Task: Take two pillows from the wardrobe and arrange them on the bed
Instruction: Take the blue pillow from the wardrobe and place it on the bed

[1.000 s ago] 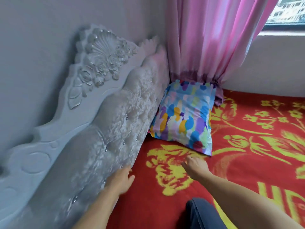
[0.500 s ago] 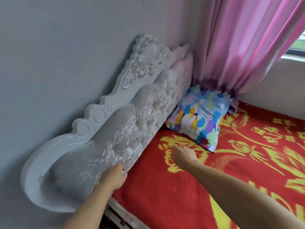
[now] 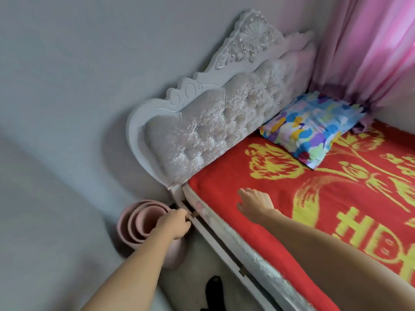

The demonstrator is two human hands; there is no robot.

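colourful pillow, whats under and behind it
The pillow lies on the red blanket, its far edge against the tufted headboard; pink curtain hangs beyond it. Whatever is beneath the pillow is covered.

A soft rectangular pillow in a patchwork-print cover of blue, purple, yellow and pale green blotches (image 3: 311, 126) lies flat at about two o'clock in the view. It rests on the bed covered with a red blanket bearing yellow flower motifs (image 3: 280, 182), its long edge against the base of the white button-tufted headboard with carved shell trim (image 3: 224, 117). Its far end lies toward the one o'clock corner.
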